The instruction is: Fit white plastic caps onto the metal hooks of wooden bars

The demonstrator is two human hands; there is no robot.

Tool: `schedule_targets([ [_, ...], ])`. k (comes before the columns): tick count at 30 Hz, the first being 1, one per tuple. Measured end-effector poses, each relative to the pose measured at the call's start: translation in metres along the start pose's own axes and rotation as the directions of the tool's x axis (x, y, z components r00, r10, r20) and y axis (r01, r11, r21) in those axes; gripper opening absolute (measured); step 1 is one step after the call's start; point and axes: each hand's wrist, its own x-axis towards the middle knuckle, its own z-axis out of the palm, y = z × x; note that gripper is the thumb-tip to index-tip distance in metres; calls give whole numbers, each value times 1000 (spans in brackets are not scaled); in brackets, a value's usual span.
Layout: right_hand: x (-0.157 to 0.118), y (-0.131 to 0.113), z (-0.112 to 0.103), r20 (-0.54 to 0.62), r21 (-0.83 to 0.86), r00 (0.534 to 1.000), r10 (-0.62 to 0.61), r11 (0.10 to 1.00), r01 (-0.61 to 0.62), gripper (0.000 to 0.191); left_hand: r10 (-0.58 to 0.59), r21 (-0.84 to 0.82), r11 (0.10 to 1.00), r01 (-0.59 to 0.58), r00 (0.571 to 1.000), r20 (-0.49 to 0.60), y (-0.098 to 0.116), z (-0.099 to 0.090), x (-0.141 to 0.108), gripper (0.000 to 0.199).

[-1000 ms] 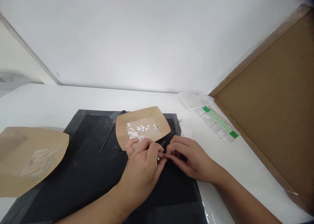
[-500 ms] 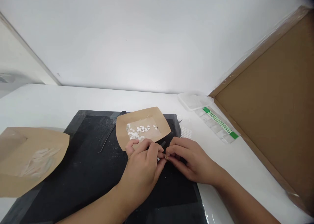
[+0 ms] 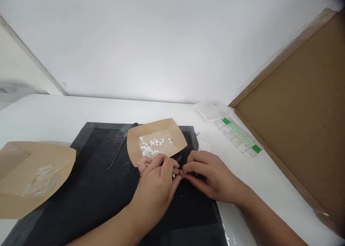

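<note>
My left hand (image 3: 157,181) is closed in a pinch in front of the near side of a brown paper tray (image 3: 130,141). Between its thumb and fingers shows a small white oval piece (image 3: 173,175). My right hand (image 3: 207,174) also pinches, its fingertips meeting those of my left; a tiny pale bit (image 3: 182,173) shows there, too small to name. Many similar white ovals (image 3: 148,150) lie loose in the paper tray. A dark object (image 3: 178,159) is partly hidden behind the hands.
Under the hands lies a black mat (image 3: 99,192) on a white table. A second paper tray (image 3: 61,156) with pale, thin pieces stands left. A clear bag with a green label (image 3: 242,135), a plastic lid (image 3: 212,111) and a white sticker sheet (image 3: 204,145) lie right, near a cardboard panel (image 3: 302,113).
Both hands stay almost in place, fingertips still together. The view has shifted very slightly; nothing is visibly taken up or let go.
</note>
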Motion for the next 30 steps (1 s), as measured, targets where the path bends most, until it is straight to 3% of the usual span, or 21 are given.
schedule_targets([
  [15,-5,1,1,-3,-82,999,-45,996,44,9,-19,-8,1000,19,1000,-16,0,1,1,18],
  [26,-4,1,-1,-132,49,991,-11,999,18,6,-10,1,1000,10,1000,-26,0,1,0,19],
  [30,-3,2,1,-117,57,993,-19,998,26,6,3,4,1000,-3,1000,-18,1,0,0,17],
])
